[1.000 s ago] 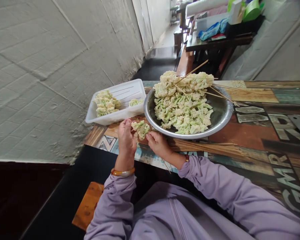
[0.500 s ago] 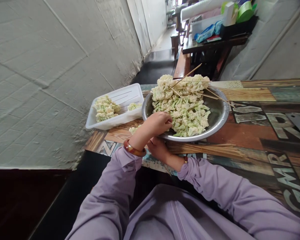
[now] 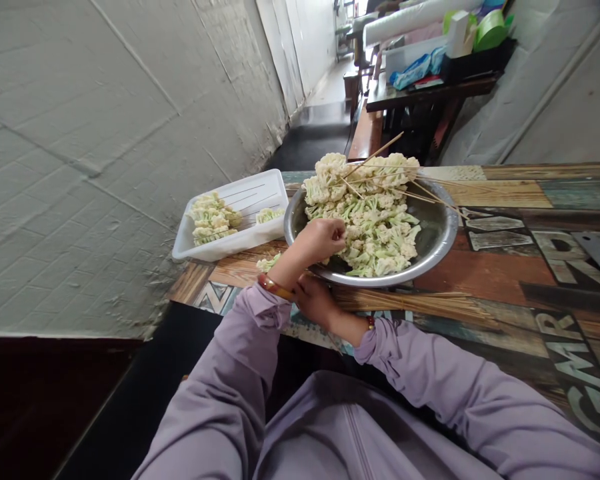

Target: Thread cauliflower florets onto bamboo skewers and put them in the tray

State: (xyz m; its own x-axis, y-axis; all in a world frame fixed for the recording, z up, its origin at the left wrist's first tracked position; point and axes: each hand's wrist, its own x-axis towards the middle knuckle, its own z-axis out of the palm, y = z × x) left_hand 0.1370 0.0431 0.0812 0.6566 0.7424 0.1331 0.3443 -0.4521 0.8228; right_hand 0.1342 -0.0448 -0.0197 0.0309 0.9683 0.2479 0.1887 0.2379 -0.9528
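Note:
My left hand [image 3: 324,240] is over the near left side of a steel bowl [image 3: 433,267], its fingers curled in a pinch against the heap of cauliflower florets [image 3: 380,243]. What its fingertips hold, if anything, is hidden. Below it, in front of the rim, my right hand [image 3: 317,300] is closed round a thin skewer [image 3: 336,345], of which a short end shows below the hand. Cauliflower pieces [image 3: 267,263] show left of my left wrist; their link to the skewer is hidden. Several threaded cauliflower skewers [image 3: 330,177] lie across the bowl's far side, sticks pointing right.
A white tray [image 3: 200,251] left of the bowl holds more cauliflower skewers [image 3: 213,220]. A bundle of bare bamboo sticks [image 3: 415,301] lies along the bowl's near side on the patterned table [image 3: 500,267]. A wall [image 3: 105,167] rises at left. Behind stands a cluttered second table [image 3: 390,100].
My left hand has risen slightly, its fingers more curled over the florets, and its forearm has shifted a little right. My right hand stays in nearly the same place.

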